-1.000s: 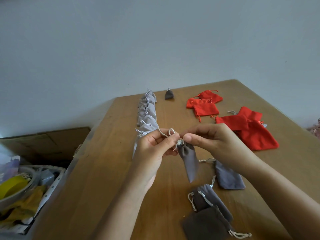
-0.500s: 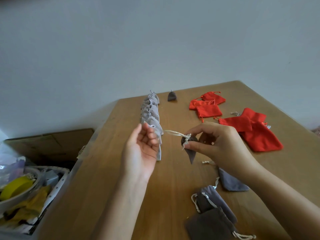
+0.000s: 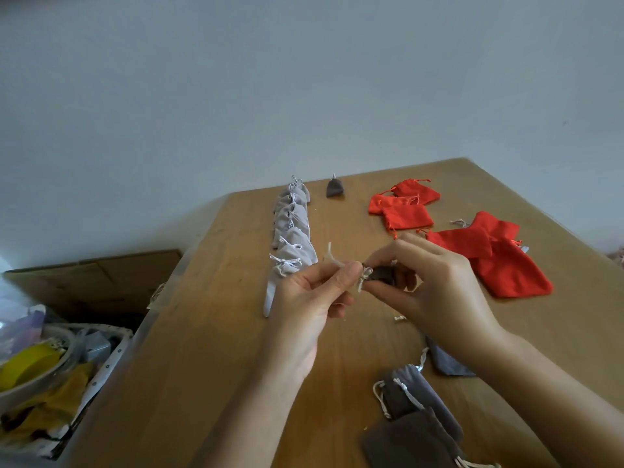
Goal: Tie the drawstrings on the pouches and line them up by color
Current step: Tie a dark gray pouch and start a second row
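My left hand is raised over the table, palm turned toward me. Its thumb and forefinger pinch the pale cord of a dark grey pouch, and the other fingers curl loosely underneath. One free end of the cord sticks up past my fingertips. My right hand comes in from the right with its back toward me and its fingers curled round the pouch, holding it by the gathered neck. Most of the pouch is buried in that grip, so only the neck and a small looped knot show between my two hands, above the middle of the table. To the left, a row of light grey pouches runs away from me, each tied with a white bow. The nearest one lies partly behind my left hand. A lone dark pouch stands at the far end, just beside the row. Red pouches lie loose on the right, and a bigger red heap is partly behind my right hand. Near me lie more grey pouches, still open. One is half hidden under my right wrist and another is cut off by the bottom edge. Off the table's left side a basket holds a blurred jumble – I can't make out what is in it.
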The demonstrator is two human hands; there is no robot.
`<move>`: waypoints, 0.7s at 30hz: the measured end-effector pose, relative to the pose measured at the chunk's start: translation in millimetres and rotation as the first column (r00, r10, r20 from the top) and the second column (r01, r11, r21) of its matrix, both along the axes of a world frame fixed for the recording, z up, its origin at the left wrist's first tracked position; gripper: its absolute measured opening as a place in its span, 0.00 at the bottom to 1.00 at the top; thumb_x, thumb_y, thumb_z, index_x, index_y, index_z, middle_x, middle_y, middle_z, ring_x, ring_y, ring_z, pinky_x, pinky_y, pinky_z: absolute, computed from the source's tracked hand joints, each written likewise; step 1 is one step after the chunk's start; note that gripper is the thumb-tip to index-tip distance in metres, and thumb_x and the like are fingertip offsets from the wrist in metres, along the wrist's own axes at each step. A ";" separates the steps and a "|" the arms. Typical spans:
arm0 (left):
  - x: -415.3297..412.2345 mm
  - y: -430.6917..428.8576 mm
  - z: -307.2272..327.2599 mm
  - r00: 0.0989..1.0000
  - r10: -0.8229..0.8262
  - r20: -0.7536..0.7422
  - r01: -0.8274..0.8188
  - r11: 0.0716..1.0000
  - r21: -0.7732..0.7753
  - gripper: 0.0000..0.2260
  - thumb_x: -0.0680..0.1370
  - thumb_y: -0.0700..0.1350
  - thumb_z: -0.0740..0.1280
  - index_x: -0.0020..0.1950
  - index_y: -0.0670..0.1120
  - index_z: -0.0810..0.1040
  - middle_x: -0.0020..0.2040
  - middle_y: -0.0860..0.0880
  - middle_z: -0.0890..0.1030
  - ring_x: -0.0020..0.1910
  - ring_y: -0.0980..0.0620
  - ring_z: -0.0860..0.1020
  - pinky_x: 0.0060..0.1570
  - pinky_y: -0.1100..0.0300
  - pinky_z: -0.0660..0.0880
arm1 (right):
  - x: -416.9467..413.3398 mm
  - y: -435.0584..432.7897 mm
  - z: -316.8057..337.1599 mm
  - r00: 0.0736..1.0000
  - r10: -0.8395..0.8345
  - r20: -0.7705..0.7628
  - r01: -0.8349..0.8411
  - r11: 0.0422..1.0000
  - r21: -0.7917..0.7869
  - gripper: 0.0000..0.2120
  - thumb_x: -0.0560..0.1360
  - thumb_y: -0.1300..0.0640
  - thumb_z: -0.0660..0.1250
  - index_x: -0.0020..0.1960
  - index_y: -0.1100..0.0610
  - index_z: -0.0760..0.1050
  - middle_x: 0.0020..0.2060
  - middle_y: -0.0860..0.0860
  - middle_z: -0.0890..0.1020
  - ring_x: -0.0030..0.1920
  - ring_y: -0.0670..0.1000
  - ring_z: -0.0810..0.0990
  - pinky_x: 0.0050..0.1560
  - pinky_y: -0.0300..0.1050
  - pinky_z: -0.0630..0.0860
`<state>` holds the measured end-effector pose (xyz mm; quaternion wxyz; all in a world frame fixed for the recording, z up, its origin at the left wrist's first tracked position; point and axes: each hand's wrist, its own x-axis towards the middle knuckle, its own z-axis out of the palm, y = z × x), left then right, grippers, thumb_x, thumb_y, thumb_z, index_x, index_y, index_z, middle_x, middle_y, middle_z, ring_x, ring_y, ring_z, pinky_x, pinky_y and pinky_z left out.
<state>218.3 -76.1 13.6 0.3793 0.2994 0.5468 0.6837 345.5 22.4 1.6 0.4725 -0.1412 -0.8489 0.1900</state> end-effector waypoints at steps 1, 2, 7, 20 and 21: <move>1.1 0.3 0.0 1.000 -0.001 0.008 0.001 1.000 0.008 0.08 0.61 0.50 0.74 0.35 0.47 0.84 0.31 0.50 0.79 0.28 0.57 0.75 0.28 0.68 0.70 | -0.7 -1.5 -1.3 1.000 0.012 0.006 -0.012 1.000 0.026 0.09 0.70 0.51 0.71 0.45 0.56 0.80 0.37 0.44 0.76 0.34 0.44 0.73 0.35 0.36 0.72; 1.6 0.5 0.1 1.000 -0.003 0.012 0.003 1.000 0.015 0.06 0.61 0.49 0.74 0.34 0.47 0.84 0.30 0.50 0.79 0.28 0.57 0.75 0.29 0.68 0.71 | -1.8 -2.2 -2.2 1.000 0.022 0.010 -0.022 0.999 0.039 0.09 0.71 0.50 0.70 0.45 0.56 0.80 0.37 0.43 0.76 0.34 0.44 0.73 0.35 0.36 0.72; -1.4 0.1 1.5 0.996 0.050 0.079 -0.054 0.998 0.044 0.03 0.64 0.45 0.73 0.34 0.46 0.85 0.33 0.48 0.82 0.30 0.57 0.79 0.31 0.67 0.75 | -1.2 0.0 0.1 0.994 0.110 -0.008 -0.110 0.994 -0.023 0.12 0.75 0.48 0.68 0.49 0.56 0.81 0.39 0.46 0.80 0.37 0.45 0.80 0.38 0.40 0.76; -4.4 0.0 3.9 0.994 0.029 0.103 -0.037 0.996 0.079 0.04 0.65 0.42 0.72 0.37 0.45 0.86 0.34 0.47 0.83 0.32 0.55 0.81 0.33 0.66 0.77 | -0.3 -0.3 1.5 0.989 0.147 -0.023 -0.149 0.980 -0.129 0.07 0.75 0.53 0.69 0.49 0.57 0.81 0.39 0.43 0.84 0.42 0.38 0.83 0.43 0.34 0.79; -4.7 0.1 3.9 0.995 0.016 0.102 -0.025 0.996 0.087 0.04 0.65 0.42 0.72 0.37 0.45 0.86 0.35 0.47 0.83 0.32 0.55 0.81 0.33 0.66 0.77 | 0.1 0.5 1.2 0.991 0.137 -0.016 -0.137 0.981 -0.140 0.06 0.75 0.55 0.70 0.48 0.57 0.81 0.39 0.43 0.84 0.41 0.38 0.83 0.43 0.33 0.79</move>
